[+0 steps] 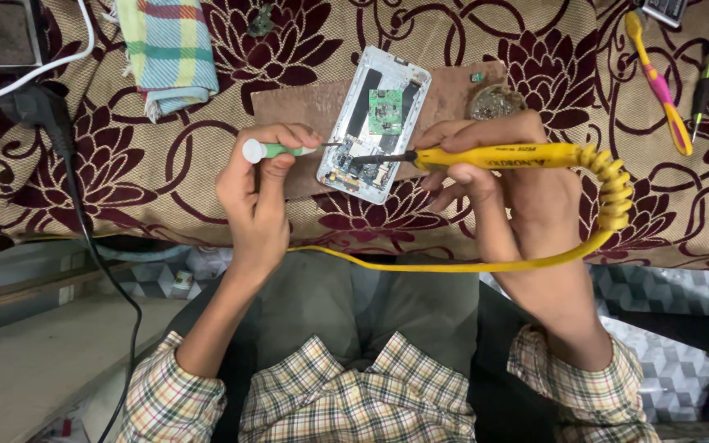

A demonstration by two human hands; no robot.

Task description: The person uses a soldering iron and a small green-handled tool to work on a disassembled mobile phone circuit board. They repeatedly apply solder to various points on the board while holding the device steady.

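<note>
An opened white device casing (371, 123) with a green circuit board (385, 111) inside lies on a brown board (305, 105) over a floral cloth. My left hand (258, 193) grips a small green-and-white screwdriver (276, 149), its tip at the casing's left edge. My right hand (506, 176) holds a yellow soldering iron (494, 156), and the iron's dark tip touches the lower part of the casing. A coiled yellow cord (615, 189) runs from the iron back under my arms.
A folded checked cloth (166, 49) lies at the upper left. A black plug and cable (47, 111) hang off the left side. A yellow-and-pink toothbrush (658, 82) and a dark screwdriver (703, 78) rest at the upper right. A small wire coil (494, 100) sits beside the casing.
</note>
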